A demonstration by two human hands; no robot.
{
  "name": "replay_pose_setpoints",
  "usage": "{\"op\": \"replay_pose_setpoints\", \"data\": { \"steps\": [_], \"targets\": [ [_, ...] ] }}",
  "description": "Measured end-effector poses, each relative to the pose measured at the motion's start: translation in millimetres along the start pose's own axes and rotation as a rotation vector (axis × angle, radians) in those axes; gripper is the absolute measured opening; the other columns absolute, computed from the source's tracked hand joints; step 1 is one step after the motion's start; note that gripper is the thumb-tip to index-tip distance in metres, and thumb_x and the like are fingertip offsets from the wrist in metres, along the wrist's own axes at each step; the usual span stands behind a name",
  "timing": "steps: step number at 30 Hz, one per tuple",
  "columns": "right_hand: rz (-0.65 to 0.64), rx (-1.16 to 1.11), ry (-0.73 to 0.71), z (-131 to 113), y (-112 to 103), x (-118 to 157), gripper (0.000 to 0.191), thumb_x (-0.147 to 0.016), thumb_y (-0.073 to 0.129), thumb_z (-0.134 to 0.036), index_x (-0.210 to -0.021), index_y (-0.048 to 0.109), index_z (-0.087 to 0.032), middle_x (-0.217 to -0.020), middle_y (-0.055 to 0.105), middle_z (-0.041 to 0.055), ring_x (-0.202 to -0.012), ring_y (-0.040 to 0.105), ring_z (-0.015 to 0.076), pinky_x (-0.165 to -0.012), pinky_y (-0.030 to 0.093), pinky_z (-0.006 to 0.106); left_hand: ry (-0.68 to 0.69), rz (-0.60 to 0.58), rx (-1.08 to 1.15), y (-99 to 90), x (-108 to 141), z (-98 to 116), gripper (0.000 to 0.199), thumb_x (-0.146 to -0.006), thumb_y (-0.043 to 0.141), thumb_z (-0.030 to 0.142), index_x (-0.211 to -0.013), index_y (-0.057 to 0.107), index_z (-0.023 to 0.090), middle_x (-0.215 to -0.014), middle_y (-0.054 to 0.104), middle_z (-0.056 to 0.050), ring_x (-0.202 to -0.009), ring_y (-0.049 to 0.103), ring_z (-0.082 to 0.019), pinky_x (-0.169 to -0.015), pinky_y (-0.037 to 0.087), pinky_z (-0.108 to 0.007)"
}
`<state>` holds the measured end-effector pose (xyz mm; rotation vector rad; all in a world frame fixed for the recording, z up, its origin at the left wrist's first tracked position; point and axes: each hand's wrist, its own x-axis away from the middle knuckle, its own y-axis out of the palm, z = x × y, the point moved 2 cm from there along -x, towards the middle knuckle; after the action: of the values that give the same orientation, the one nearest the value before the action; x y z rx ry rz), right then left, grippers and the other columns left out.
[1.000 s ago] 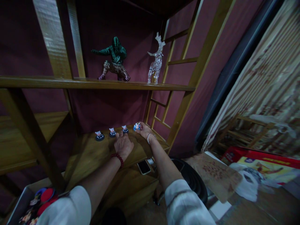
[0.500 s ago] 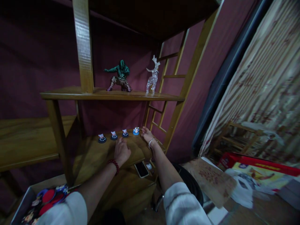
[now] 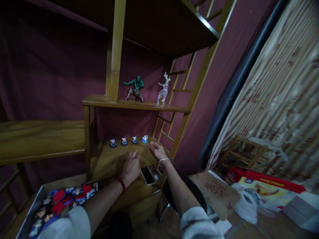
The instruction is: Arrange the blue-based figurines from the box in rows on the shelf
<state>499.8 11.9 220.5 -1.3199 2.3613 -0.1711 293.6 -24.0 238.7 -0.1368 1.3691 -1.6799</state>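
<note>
Three small dark-based figurines, the left [image 3: 113,143], the middle [image 3: 124,141] and the right one [image 3: 134,140], stand in a row with a blue-based figurine [image 3: 145,138] on the lower wooden shelf [image 3: 104,161]. My left hand [image 3: 132,165], a red bead bracelet at its wrist, is spread low over the shelf's front and holds nothing. Just right of the blue-based figurine is my right hand [image 3: 158,150], fingers apart and not gripping it. A phone [image 3: 148,175] lies beside my left hand.
A box [image 3: 40,189] of red and blue figurines sits at the lower left. On the upper shelf [image 3: 149,105] are a green figure [image 3: 136,89] and a clear deer [image 3: 163,89]. A stool [image 3: 199,196] and a plastic bag [image 3: 246,205] are at the right.
The view has shifted, showing more of the box. My left hand has drawn back from the figurines and spread its fingers. My right hand has lowered slightly, away from the blue-based figurine.
</note>
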Motion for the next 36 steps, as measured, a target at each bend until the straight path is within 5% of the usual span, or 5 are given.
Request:
{"op": "replay_pose_setpoints", "data": {
  "steps": [9,18,22,27,36],
  "targets": [
    [-0.031,-0.004,-0.12,-15.2,10.1,57.0,0.028,-0.07,0.052,-0.027,-0.094,0.064,-0.017,-0.094,0.067,0.0046,-0.087,0.061,0.0177,-0.087,0.044,0.036,0.131,0.006,0.068,-1.5,35.1,-2.3,0.037,-0.072,0.037,0.003,-0.101,0.058,0.011,-0.123,0.05,-0.01,-0.114,0.043,-0.019,-0.101,0.032,-0.033],
    [0.004,0.036,-0.271,-44.4,40.7,124.1,0.024,-0.074,0.046,-0.021,-0.087,0.066,-0.019,-0.091,0.066,0.0043,-0.088,0.059,0.0172,-0.085,0.044,0.035,0.229,0.052,0.138,-6.3,72.2,-10.4,0.045,-0.067,0.035,-0.002,-0.105,0.054,0.012,-0.123,0.049,-0.009,-0.119,0.036,-0.018,-0.102,0.031,-0.036],
    [0.02,0.033,-0.442,-63.1,68.5,165.2,0.024,-0.075,0.044,-0.015,-0.082,0.066,-0.02,-0.093,0.064,0.0052,-0.091,0.057,0.0163,-0.086,0.043,0.033,0.265,0.01,0.155,-11.8,93.8,-20.1,0.05,-0.064,0.036,-0.004,-0.109,0.051,0.012,-0.127,0.044,-0.009,-0.125,0.028,-0.016,-0.104,0.03,-0.034],
    [0.055,0.053,-0.485,-64.1,112.7,210.5,0.028,-0.074,0.04,-0.011,-0.088,0.063,-0.02,-0.098,0.061,0.0064,-0.094,0.054,0.0165,-0.087,0.042,0.034,0.257,-0.01,0.106,-15.4,131.8,-50.5,0.046,-0.065,0.039,-0.002,-0.106,0.052,0.014,-0.124,0.046,-0.008,-0.124,0.028,-0.017,-0.103,0.03,-0.033],
    [-0.269,0.14,-0.446,-39.8,220.8,259.2,0.039,-0.068,0.036,-0.002,-0.09,0.062,-0.02,-0.092,0.062,0.0046,-0.089,0.055,0.0149,-0.084,0.044,0.029,-0.066,-0.147,0.009,-7.8,216.6,-138.9,0.041,-0.066,0.041,0.0,-0.103,0.053,0.01,-0.11,0.053,-0.013,-0.113,0.041,-0.02,-0.095,0.037,-0.032]
  ]
}}
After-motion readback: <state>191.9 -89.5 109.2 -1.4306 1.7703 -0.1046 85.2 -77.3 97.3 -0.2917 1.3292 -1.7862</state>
